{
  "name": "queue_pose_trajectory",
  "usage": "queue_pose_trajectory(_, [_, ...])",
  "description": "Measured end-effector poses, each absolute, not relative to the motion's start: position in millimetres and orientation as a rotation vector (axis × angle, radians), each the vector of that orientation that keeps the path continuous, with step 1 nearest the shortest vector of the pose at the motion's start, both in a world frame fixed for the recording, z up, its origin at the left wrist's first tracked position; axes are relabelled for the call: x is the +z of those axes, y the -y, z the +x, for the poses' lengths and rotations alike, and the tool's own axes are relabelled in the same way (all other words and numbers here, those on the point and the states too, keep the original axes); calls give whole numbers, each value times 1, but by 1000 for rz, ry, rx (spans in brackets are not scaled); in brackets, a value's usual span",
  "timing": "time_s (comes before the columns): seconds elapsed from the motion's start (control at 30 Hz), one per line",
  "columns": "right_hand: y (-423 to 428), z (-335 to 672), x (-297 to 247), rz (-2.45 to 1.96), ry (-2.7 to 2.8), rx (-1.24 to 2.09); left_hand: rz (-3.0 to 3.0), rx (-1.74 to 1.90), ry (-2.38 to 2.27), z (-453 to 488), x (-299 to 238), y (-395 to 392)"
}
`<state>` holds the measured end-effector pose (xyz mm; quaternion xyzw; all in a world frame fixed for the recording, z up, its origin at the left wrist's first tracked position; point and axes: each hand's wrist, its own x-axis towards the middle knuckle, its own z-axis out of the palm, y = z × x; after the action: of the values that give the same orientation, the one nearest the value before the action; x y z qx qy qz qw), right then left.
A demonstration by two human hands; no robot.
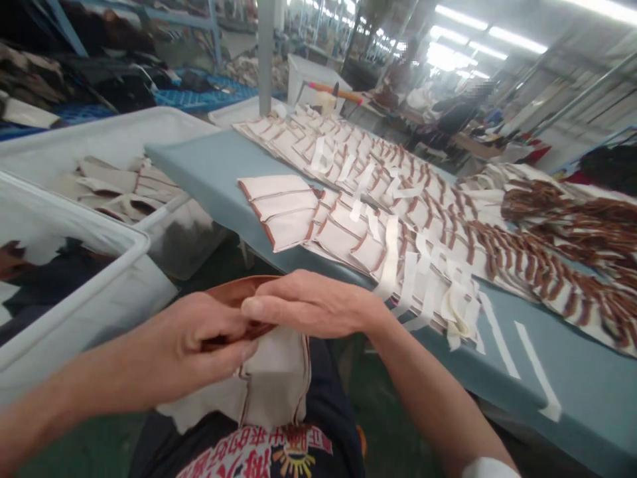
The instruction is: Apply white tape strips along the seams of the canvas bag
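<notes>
A stitched leather piece [276, 375], off-white on one face and brown on the other, hangs over my lap. Its upper edge is folded over, so the brown face shows between my hands. My left hand [212, 338] is closed round that edge, thumb in front. From the other side my right hand [313, 305] grips the same edge, its fingers pressed together and its thumb tip against my left hand. The fingertips behind the leather are hidden. Similar white panels [283, 209] with brown edges lie on the blue-grey table [199, 162] just beyond.
Pale tape strips [391, 255] lie across the panel rows, and more hang at the table's near edge. Overlapping leather pieces [537, 212] cover the far right. White plastic bins [124, 265] with leather pieces stand at left. A metal post [264, 60] rises behind the table.
</notes>
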<state>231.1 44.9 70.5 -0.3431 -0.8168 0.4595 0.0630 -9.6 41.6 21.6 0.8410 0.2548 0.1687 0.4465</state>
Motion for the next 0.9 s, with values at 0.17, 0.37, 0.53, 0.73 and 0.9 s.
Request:
queue_pose_trajectory(0.17, [-60,241,62,-979,2162,1265,1826,307,-581,3,86,-84])
queue_pose_trajectory(0.37, [-47,240,54,-1061,1942,1240,1734,259,-657,11,116,-80])
queue_pose_trajectory(0.53, [-36,240,57,-1126,1906,1166,1707,235,-691,18,125,-65])
queue_pose_trajectory(0.73, [-33,240,57,-1111,1942,1137,1741,166,-672,23,130,-57])
queue_pose_trajectory(0.9, [-30,236,57,-1041,1988,1112,1850,94,-604,19,131,-57])
